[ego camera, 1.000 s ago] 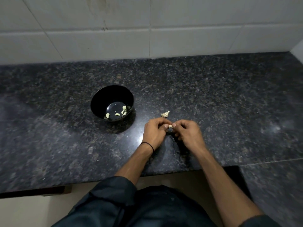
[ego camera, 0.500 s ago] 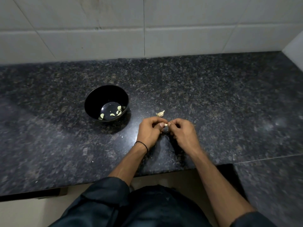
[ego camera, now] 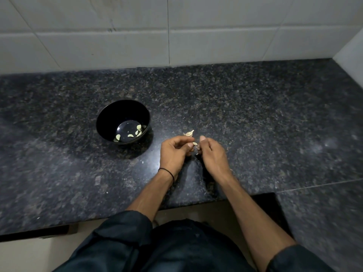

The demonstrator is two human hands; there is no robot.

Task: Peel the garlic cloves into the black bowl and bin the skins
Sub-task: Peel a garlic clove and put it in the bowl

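Spanning the view, a speckled dark granite countertop (ego camera: 255, 114) meets white wall tiles (ego camera: 196, 36) far and right; its near edge juts nearer at right. The left hand (ego camera: 173, 152) and right hand (ego camera: 213, 154) both pinch a small pale garlic clove (ego camera: 194, 143), right of the round black bowl (ego camera: 104, 116).

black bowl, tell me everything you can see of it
The black bowl is round, deep and glossy, perhaps plastic or glazed ceramic. It stands upright on the dark speckled counter, left of the left hand and right hand; neither touches it. A few pale peeled garlic cloves lie on its shiny bottom.
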